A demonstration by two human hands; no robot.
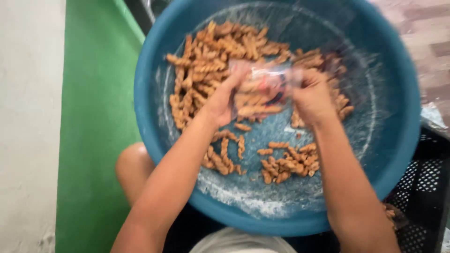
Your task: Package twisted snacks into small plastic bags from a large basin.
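A large blue basin [398,140] fills the view, lined with clear plastic film and holding several brown twisted snack sticks [211,56] in loose heaps. Over its middle, my left hand [220,100] and my right hand [311,96] hold between them a small clear plastic bag [262,91] with twisted sticks inside. The left hand grips the bag's left edge and the right hand its right edge. The picture is blurred by motion. More sticks [288,164] lie on the basin floor below the hands.
A green strip [98,131] and a pale wall [28,126] run down the left. A black perforated crate [424,187] stands at the lower right. My knee [133,166] shows under the basin's left rim, and a white round thing [239,241] sits at the bottom.
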